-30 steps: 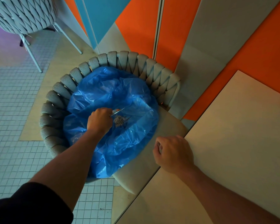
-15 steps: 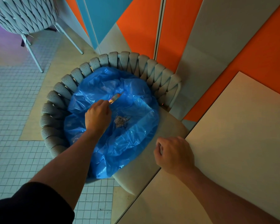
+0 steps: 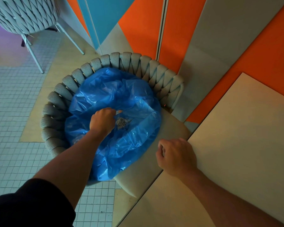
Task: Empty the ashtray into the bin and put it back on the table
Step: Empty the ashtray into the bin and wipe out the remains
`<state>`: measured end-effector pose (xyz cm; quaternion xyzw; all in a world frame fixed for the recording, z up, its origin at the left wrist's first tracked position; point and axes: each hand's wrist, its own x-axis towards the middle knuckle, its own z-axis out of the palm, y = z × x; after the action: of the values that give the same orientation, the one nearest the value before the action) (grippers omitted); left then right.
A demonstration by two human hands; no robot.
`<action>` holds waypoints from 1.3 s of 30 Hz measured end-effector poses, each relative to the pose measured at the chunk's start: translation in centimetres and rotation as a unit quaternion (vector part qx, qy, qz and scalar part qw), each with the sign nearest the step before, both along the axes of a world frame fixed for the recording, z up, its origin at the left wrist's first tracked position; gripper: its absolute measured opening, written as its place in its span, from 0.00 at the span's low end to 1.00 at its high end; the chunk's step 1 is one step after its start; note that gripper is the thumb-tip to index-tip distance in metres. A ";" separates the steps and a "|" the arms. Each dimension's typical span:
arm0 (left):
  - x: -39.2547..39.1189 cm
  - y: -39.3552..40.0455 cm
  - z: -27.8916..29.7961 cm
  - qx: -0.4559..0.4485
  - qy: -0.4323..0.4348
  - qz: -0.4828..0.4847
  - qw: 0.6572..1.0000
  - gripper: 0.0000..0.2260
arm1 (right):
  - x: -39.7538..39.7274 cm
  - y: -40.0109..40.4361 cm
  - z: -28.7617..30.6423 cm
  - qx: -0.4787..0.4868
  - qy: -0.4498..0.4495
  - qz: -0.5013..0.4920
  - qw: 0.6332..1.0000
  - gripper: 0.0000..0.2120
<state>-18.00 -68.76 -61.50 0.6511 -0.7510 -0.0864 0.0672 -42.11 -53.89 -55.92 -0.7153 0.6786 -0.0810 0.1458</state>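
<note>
A blue plastic bin bag (image 3: 115,95) lies open in the seat of a woven grey chair (image 3: 138,63). A small heap of grey ash (image 3: 123,123) rests on the plastic. My left hand (image 3: 102,122) hovers over the bag just left of the ash, closed on the ashtray (image 3: 120,111). Only a thin sliver of the ashtray shows past my fingers. My right hand (image 3: 176,155) is a loose fist with nothing in it, resting at the corner of the beige table (image 3: 236,136).
A second woven chair (image 3: 23,15) on thin metal legs stands at the far left on the tiled floor (image 3: 11,104). Orange, blue and grey wall panels (image 3: 195,38) rise behind the chair and table.
My left hand swung the ashtray up toward the bag's far side, then brought it back down by the ash, where my fingers now hide most of it. My right hand stayed put.
</note>
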 end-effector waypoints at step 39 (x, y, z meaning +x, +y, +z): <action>-0.8 0.6 7.4 0.170 0.506 0.406 0.742 0.07 | -0.6 -0.2 -0.3 0.018 -0.093 -0.006 0.995 0.13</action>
<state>-18.79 -68.19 -54.13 0.7557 -0.2445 -0.4936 0.3541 -42.74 -54.05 -56.20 -0.6978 0.6678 -0.1362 0.2203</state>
